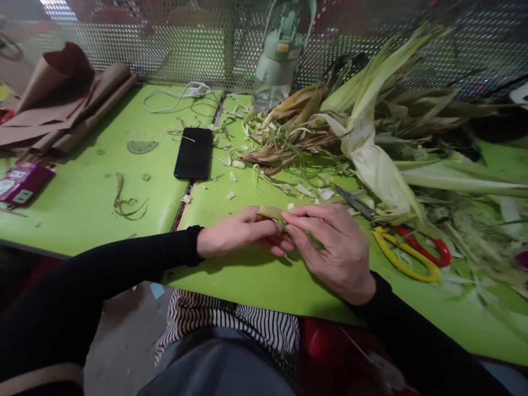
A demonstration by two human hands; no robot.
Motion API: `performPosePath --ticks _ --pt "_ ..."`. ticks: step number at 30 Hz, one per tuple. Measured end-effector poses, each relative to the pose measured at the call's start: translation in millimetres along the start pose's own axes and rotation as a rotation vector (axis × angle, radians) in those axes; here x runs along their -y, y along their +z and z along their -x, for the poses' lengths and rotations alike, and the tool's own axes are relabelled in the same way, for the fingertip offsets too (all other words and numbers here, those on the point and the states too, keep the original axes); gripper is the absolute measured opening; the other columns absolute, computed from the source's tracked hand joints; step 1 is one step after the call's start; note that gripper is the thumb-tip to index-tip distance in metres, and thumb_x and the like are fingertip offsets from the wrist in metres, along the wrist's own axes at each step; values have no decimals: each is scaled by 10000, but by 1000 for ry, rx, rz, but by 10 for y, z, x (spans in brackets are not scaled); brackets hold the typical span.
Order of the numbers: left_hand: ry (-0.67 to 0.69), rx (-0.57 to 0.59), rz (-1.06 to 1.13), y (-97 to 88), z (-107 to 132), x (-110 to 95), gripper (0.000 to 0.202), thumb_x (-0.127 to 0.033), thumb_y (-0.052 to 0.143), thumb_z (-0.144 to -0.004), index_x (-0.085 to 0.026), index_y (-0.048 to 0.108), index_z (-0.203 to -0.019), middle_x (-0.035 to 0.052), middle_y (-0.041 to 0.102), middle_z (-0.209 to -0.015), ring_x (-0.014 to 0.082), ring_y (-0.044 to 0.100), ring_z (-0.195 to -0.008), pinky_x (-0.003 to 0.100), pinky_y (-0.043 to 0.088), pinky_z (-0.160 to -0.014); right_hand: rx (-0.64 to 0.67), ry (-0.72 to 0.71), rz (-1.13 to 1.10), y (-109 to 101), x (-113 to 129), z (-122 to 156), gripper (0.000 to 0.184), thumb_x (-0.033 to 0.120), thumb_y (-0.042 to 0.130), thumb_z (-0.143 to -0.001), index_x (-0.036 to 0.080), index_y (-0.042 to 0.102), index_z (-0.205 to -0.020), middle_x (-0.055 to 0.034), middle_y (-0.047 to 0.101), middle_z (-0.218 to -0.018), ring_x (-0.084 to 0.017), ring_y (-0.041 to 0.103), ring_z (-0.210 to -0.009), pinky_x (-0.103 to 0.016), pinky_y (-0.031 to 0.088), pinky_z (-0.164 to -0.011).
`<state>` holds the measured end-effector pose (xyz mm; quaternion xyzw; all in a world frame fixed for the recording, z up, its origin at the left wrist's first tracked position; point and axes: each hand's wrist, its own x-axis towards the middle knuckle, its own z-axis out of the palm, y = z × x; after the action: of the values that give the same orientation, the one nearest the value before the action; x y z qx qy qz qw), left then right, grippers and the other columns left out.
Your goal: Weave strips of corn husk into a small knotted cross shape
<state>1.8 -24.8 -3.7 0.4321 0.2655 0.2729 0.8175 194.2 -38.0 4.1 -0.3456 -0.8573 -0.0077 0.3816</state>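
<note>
Above the near edge of the green table, my left hand [251, 231] is closed on a small pale-green piece of corn husk [270, 213], which lies along its index finger. My right hand [330, 242] pinches the same piece at its right end, thumb and index finger together. The fingers hide part of the piece. To the right of my right hand lie scissors [406, 256] with one yellow and one red handle loop, blades pointing up and left. Beyond them is a heap of corn husks [371, 148], some green-white and some dry brown.
A black phone [193, 154] lies left of centre on the green table [91, 192]. Behind stand a water bottle [276, 66] and a perforated metal screen [185, 44]. Brown paper [61, 104], a purple box [25, 184], a white cable [177, 102] and a clear protractor [142, 146] are to the left.
</note>
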Motion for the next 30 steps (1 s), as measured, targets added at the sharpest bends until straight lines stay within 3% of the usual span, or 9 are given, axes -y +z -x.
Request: performPosePath --ticks 4,8,10,14,17,20,23,27,30 --pt "79 2 -53 27 17 -38 234 -324 635 -902 -103 664 -971 95 723 -917 139 685 -831 304 562 -841 17 0 -71 -17 -1 3 198 187 648 -890 252 697 -1071 -69 724 -1029 -247 681 -959 -444 555 -835" --pt "137 1 -118 3 41 -111 233 -331 593 -934 -105 646 -917 91 697 -893 126 661 -795 283 545 -807 -12 266 -240 -76 -48 -14 169 306 601 -942 259 670 -1089 -73 682 -1110 -228 672 -975 -396 561 -815" --pt "173 -27 -155 -18 44 -136 233 -322 566 -948 -112 634 -872 73 675 -858 113 637 -752 270 529 -773 75 374 -324 -101 -72 -39 196 369 591 -951 242 639 -1092 -65 689 -1032 -198 673 -843 -333 551 -686" --pt "185 6 -261 -32 49 -174 199 -303 528 -957 -126 620 -950 29 618 -777 105 580 -681 259 482 -686 326 352 -350 -144 -92 -99 246 355 535 -985 215 615 -799 2 629 -718 -141 584 -633 -272 452 -573" --pt "168 6 -339 -17 72 -230 257 -252 471 -964 -128 591 -1154 -5 570 -717 101 528 -644 250 443 -657 306 384 -443 -178 -92 -111 302 344 509 -995 214 582 -732 23 558 -652 -124 523 -581 -256 412 -537" --pt "128 -8 -393 -3 96 -280 312 -221 458 -945 -124 579 -1216 -32 504 -650 99 465 -613 242 400 -629 277 453 -511 -196 -79 -101 310 370 540 -974 213 574 -708 27 518 -632 -120 481 -563 -251 380 -515" --pt "90 -7 -389 -5 94 -276 278 -213 466 -919 -121 576 -1157 -44 485 -625 94 428 -586 236 374 -598 239 583 -530 -189 -49 -99 292 422 548 -962 214 578 -759 30 503 -638 -113 450 -545 -251 358 -502" --pt "68 54 -406 -5 72 -216 95 -205 472 -897 -146 546 -884 -29 513 -661 88 477 -602 233 404 -606 232 655 -531 -163 -17 -118 268 478 575 -939 221 652 -940 -8 617 -772 -137 538 -634 -266 422 -569" --pt "54 110 -432 11 71 -194 116 -179 445 -906 -154 524 -825 -24 516 -671 82 487 -610 225 419 -613 237 632 -537 -148 -26 -115 250 459 642 -900 226 684 -822 -17 642 -766 -160 573 -698 -286 452 -640"
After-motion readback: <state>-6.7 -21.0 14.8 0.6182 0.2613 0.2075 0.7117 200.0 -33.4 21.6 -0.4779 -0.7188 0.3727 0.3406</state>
